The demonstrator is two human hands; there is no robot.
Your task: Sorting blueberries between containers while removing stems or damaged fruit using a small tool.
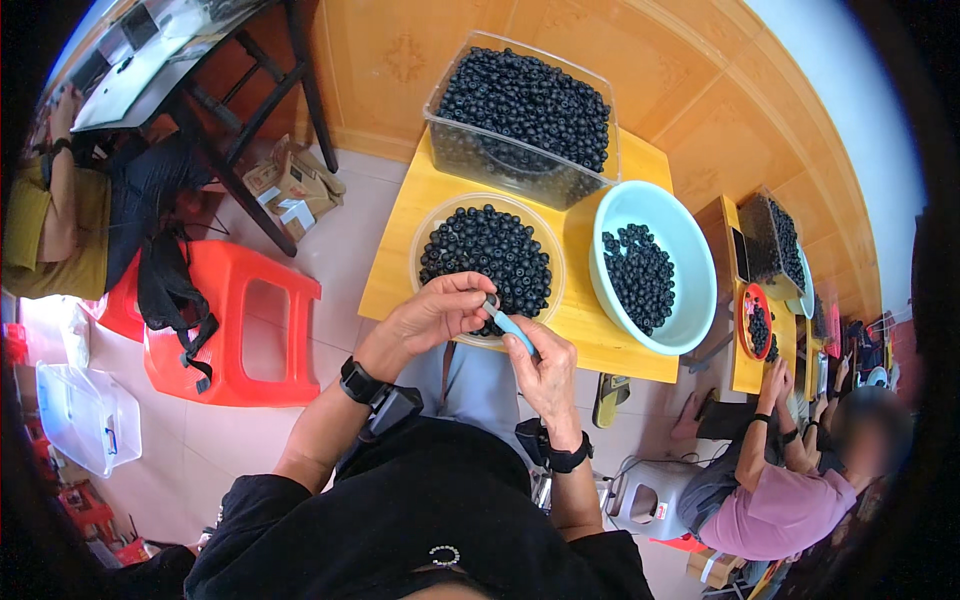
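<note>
Over the near edge of a shallow round tray (558,262) full of black beads, my left hand (432,312) pinches one small black bead (491,299) between thumb and fingers. My right hand (546,372) is wrapped round the light-blue handle of a small knife (518,334), whose short tip touches or nearly touches the bead. Loose black beads (490,250), round with holes, heap up in the tray. Right of it, a pale-blue basin (704,300) holds fewer such beads. Behind stands a clear plastic box (500,158) piled high with them.
The yellow table (392,265) meets a wooden wall. To my left are a red stool (225,330) with a black strap bag, a clear bin (90,415) and a seated person (60,215). A co-worker in a pink shirt (775,515) sits at another table on the right.
</note>
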